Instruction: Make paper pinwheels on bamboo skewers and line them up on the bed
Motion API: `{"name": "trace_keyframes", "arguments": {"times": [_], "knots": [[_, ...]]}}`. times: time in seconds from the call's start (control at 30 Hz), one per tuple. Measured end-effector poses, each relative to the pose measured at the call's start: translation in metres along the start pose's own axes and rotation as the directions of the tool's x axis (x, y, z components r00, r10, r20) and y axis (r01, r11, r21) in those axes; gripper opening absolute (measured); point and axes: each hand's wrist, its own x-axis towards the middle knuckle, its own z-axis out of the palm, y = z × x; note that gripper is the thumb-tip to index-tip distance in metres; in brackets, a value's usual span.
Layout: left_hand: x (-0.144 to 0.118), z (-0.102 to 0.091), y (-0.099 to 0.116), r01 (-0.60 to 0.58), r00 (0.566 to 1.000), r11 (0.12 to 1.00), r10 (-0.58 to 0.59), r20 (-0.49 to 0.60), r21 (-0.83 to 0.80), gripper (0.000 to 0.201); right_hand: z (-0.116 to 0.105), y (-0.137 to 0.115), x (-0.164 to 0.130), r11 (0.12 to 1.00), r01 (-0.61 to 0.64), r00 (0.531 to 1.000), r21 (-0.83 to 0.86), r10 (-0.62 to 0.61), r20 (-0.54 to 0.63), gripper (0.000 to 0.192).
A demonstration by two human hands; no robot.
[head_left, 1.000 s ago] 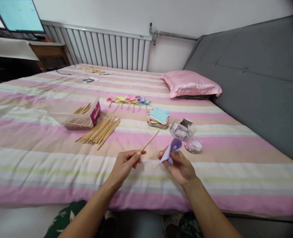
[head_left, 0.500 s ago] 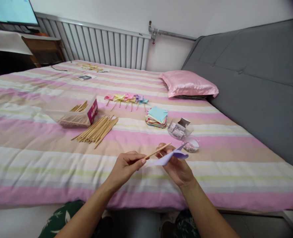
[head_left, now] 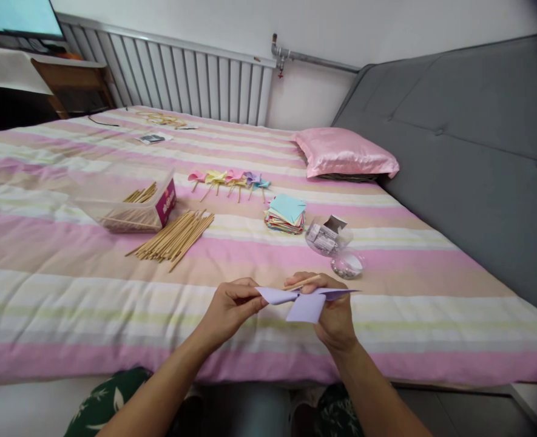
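A purple paper pinwheel (head_left: 307,307) is held between my two hands above the near edge of the bed. Behind it runs a thin wooden stick (head_left: 305,281), partly covered by the paper. My left hand (head_left: 234,306) pinches the stick's left end, though the paper hides part of that grip. My right hand (head_left: 338,315) is closed around the pinwheel and the stick's other end, its fingertips partly behind the paper. Beyond the right hand stands a small round clear tub (head_left: 347,265) of small pins, beside a larger clear container (head_left: 326,237) with a small box in it.
Loose wooden sticks (head_left: 173,238) lie to the left, by a clear plastic box (head_left: 131,221) holding more sticks. Finished pinwheels (head_left: 234,177) lie in a row farther back. A stack of coloured paper squares (head_left: 286,212) sits mid-bed; a pink pillow (head_left: 347,155) rests against the grey headboard (head_left: 468,121).
The purple pinwheel has turned so its blades face me and now cover part of the stick. My right hand has rotated, its fingers now over the stick.
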Motion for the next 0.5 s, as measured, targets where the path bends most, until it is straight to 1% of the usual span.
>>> {"name": "trace_keyframes", "arguments": {"times": [0.1, 0.23, 0.4, 0.5], "knots": [[0.0014, -0.0003, -0.001, 0.0, 1.0, 1.0, 0.0, 0.005, 0.007, 0.019, 0.0019, -0.0023, -0.0006, 0.998, 0.056, 0.998, -0.031, -0.056, -0.016, 0.012], [0.0025, 0.0, -0.0036, -0.004, 1.0, 1.0, 0.004, 0.007, -0.01, 0.017, 0.0036, -0.0057, -0.0009, 0.984, 0.112, 0.992, -0.135, -0.119, -0.047, 0.011], [0.0031, 0.0008, -0.0074, -0.02, 1.0, 0.998, 0.02, 0.001, -0.062, 0.012, 0.0016, -0.0037, -0.0017, 0.971, 0.187, 0.981, -0.15, -0.192, -0.018, 0.007], [0.0037, 0.0008, -0.0078, -0.009, 1.0, 0.998, 0.01, 0.004, -0.067, 0.014, 0.0012, -0.0038, -0.003, 0.953, 0.213, 0.976, -0.214, -0.22, -0.007, 0.008]]}}
